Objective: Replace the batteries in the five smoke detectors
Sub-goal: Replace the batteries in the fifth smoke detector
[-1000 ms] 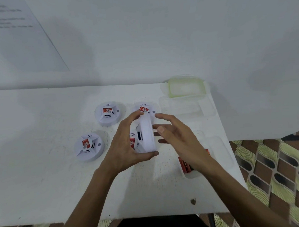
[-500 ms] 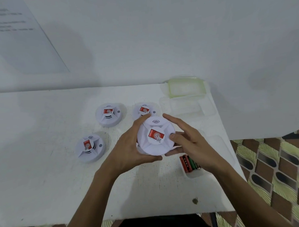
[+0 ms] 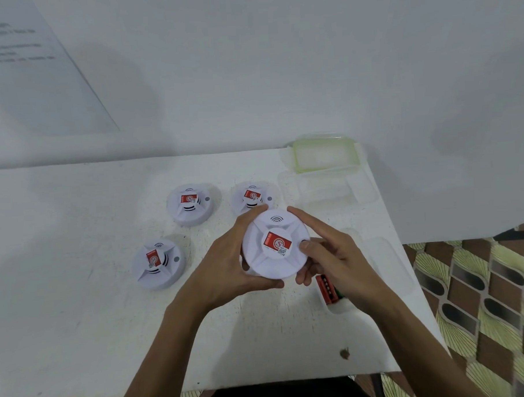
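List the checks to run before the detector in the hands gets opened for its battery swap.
1. Grip secure: ok. The left hand and right hand both hold the held detector by its rim.
2. Back of it in sight: not ok. Its red-labelled front faces the camera.
3. Batteries within reach: ok. The batteries lie in a small tray under the right wrist.
4. Batteries fresh: cannot tell.
5. All five detectors accounted for: cannot tell. Only three more detectors show on the table.
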The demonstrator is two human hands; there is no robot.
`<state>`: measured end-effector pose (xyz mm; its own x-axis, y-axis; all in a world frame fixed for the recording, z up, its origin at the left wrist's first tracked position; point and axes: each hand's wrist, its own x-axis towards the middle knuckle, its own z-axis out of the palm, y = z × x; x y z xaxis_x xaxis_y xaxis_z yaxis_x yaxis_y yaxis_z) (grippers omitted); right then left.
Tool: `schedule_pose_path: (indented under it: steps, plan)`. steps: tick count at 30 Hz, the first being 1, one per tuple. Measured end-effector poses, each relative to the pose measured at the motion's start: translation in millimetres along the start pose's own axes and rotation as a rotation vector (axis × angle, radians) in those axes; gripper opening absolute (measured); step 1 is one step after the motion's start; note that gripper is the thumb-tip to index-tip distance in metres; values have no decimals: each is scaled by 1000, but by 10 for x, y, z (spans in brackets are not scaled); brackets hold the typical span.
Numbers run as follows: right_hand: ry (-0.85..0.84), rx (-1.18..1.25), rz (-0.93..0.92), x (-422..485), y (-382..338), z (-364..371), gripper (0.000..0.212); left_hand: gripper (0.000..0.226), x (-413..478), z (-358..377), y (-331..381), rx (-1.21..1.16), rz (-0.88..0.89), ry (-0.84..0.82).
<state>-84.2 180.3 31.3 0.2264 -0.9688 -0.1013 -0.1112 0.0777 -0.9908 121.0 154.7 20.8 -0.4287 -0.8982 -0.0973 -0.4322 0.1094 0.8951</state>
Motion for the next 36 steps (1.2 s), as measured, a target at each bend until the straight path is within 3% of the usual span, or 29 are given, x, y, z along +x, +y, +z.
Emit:
schedule_pose_path:
  steps: [16,21,26,33,36]
  plan:
    - [31,-4,8,22,63,14,46,96,34,-6,-30,-18,-22,-4]
    - [28,7,2,18,53,17,45,104,22,-50,0,117,-20,11]
    - [5,17,1,16,3,19,56,105,31,-50,-31,107,-7,19]
    - [-24,-9,62,10,-20,-24,51,99,5,-50,-11,-10,17,-13]
    - [-98,-88,87,-16,-53,-74,66,98,-4,-89,-40,-26,46,-37]
